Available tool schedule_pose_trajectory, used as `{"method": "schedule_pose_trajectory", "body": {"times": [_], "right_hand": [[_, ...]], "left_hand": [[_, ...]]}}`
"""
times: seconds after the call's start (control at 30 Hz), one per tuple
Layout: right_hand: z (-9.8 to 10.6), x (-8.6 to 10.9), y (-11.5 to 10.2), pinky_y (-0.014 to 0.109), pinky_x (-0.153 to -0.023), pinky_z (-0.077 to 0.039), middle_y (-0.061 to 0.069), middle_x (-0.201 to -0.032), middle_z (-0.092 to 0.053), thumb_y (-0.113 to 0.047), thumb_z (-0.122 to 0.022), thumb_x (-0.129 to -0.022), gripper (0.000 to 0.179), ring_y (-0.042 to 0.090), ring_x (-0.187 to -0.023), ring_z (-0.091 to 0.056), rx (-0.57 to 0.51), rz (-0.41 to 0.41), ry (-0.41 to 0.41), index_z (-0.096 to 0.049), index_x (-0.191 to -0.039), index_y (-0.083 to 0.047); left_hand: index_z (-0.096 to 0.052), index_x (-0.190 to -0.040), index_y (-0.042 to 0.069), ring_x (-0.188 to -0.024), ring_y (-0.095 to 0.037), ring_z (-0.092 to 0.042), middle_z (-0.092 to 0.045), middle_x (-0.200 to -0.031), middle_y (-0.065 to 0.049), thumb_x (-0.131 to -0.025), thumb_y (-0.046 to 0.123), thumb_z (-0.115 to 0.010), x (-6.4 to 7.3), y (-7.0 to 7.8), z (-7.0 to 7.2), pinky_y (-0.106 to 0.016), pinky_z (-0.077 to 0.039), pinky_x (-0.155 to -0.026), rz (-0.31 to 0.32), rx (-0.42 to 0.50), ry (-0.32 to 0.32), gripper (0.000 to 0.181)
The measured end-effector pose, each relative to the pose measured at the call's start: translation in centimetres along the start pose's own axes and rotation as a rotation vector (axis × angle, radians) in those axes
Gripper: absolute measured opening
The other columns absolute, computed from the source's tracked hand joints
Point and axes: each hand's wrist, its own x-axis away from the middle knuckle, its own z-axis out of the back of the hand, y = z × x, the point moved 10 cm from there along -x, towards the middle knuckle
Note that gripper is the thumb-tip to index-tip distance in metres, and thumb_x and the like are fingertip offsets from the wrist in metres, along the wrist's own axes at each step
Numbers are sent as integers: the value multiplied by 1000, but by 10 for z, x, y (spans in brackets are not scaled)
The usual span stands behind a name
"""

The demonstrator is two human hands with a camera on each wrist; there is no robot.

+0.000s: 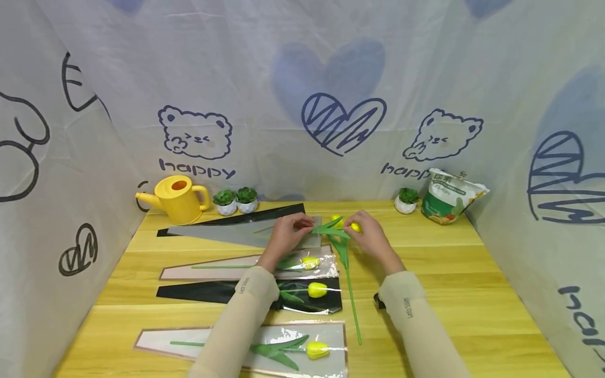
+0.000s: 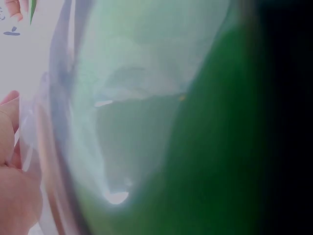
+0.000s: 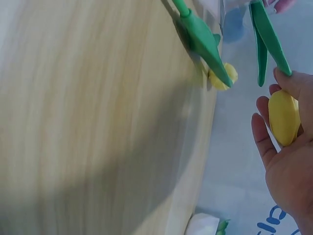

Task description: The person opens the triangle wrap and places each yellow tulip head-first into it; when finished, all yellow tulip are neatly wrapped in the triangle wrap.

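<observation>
My left hand (image 1: 285,233) pinches the open end of a grey translucent flower sleeve (image 1: 227,231). With its fingers round the flower head, my right hand (image 1: 372,239) holds a yellow artificial tulip (image 3: 283,117) sideways. Its green leaves (image 1: 326,230) point left to the sleeve's mouth, and a thin stem line shows through the sleeve. A second tulip, with a long green stem (image 1: 352,299), lies between the hands, its bloom (image 1: 336,221) at the back. In the left wrist view, clear film (image 2: 137,142) and blurred green cover most of the picture.
Packed tulips lie in a pink-edged sleeve (image 1: 177,272), a black sleeve (image 1: 198,292) and a white sleeve (image 1: 156,337). Another black sleeve (image 1: 288,210) lies behind. Along the back stand a yellow watering can (image 1: 181,205), small potted succulents (image 1: 247,199) and a green-white bag (image 1: 449,199).
</observation>
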Motion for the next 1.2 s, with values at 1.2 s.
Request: {"method": "schedule_pose_trajectory", "body": {"times": [1.2], "right_hand": [[-19, 0, -15, 51, -108, -48, 9, -120, -63, -20, -67, -103, 14, 32, -118, -61, -30, -33, -48, -74, -107, -9]], "left_hand": [[-74, -125, 15, -117, -22, -66, -75, -122, 1, -95, 25, -78, 9, 8, 3, -49, -51, -105, -44, -24, -93, 32]]}}
